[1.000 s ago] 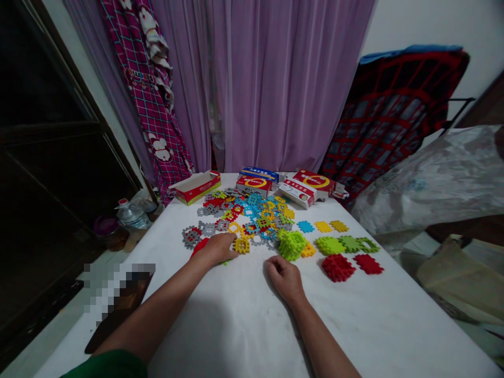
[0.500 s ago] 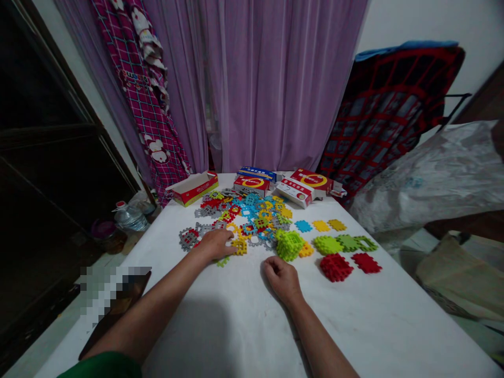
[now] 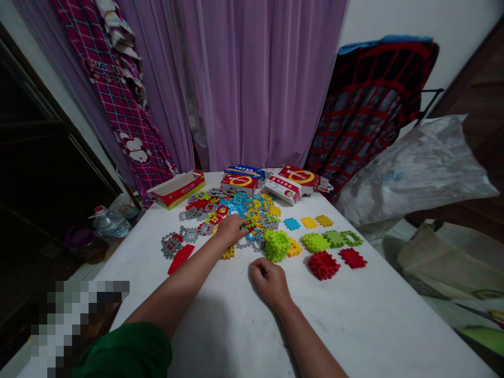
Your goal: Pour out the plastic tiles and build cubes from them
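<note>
A heap of flat plastic building tiles (image 3: 236,207) in grey, red, blue, yellow and green lies at the far middle of the white table (image 3: 354,320). My left hand (image 3: 231,229) reaches into the heap's near edge, fingers curled over a small multicoloured tile; whether it grips the tile is hidden. My right hand (image 3: 270,280) rests on the table as a loose fist, just in front of a lime-green tile cube (image 3: 276,244). A loose red tile (image 3: 180,259) lies to the left of my left forearm.
Sorted tile stacks lie to the right: lime (image 3: 315,242), dark green (image 3: 342,238), red (image 3: 323,264), blue (image 3: 292,223), yellow (image 3: 309,222). Red and blue cardboard boxes (image 3: 275,184) line the table's far edge. Purple curtains hang behind. A plastic bottle (image 3: 108,222) stands left of the table.
My left hand has moved forward and right, from the yellow tile at the heap's near edge into the heap. The red tile it covered now shows. My right hand stayed fisted.
</note>
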`<state>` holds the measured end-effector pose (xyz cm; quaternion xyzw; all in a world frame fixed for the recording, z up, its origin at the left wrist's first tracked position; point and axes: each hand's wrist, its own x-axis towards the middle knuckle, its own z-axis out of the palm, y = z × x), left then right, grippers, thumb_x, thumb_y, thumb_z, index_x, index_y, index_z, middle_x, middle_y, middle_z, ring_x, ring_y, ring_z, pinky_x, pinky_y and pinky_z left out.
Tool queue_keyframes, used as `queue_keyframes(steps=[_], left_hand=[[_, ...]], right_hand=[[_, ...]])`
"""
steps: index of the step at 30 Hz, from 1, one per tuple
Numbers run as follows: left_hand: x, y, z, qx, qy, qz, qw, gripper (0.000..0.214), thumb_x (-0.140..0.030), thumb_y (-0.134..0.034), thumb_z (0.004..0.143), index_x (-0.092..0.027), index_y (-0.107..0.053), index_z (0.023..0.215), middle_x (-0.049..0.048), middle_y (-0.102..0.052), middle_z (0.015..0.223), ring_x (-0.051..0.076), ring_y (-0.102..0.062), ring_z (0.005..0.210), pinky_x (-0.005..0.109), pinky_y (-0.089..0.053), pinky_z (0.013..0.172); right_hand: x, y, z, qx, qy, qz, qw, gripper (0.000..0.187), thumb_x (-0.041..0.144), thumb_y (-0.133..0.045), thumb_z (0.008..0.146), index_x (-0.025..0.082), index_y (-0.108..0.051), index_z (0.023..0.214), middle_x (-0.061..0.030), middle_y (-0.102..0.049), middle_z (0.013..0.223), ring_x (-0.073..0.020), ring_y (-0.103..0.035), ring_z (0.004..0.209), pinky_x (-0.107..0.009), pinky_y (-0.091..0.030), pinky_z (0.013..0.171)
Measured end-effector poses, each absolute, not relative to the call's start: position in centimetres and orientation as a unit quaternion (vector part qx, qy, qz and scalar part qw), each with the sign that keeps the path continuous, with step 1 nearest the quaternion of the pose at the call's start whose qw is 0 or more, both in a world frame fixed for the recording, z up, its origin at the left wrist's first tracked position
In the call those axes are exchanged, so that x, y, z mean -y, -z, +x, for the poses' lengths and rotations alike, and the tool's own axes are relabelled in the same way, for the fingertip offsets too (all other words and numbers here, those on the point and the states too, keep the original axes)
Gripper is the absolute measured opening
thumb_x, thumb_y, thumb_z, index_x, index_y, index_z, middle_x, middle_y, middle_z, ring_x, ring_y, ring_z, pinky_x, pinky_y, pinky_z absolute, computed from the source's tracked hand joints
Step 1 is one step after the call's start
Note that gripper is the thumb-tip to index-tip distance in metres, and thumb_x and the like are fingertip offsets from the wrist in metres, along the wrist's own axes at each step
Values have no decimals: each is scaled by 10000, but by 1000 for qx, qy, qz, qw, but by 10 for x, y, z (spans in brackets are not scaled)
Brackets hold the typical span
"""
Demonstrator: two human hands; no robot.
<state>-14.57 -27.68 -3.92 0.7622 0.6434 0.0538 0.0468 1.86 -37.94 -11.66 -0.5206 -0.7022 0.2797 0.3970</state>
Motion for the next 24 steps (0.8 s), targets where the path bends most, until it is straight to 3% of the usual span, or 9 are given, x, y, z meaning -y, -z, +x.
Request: queue_keyframes(steps=[19,24], left_hand=[[259,41,-163,-671,-15,741,-23,191,-269,-574,854,-212,-702,984,93,-648,1095,253,-579,1108,342,-455,923],[250,36,-153,-647,-27,762,-22,301,-268,-578,849,-233,-666,1134,80,-648,1180,244,-573,1139,346,-444,969]], right_hand=[[380,111,17,686,-313,-528,392,199,240,-477,785,205,-661,719,-1,-662,648,-125,-572,593,-220,-362,585],[381,111,18,689,-312,-523,392,203,235,-474,793,204,-660,721,0,-662,657,-127,-579,608,-222,-365,594]])
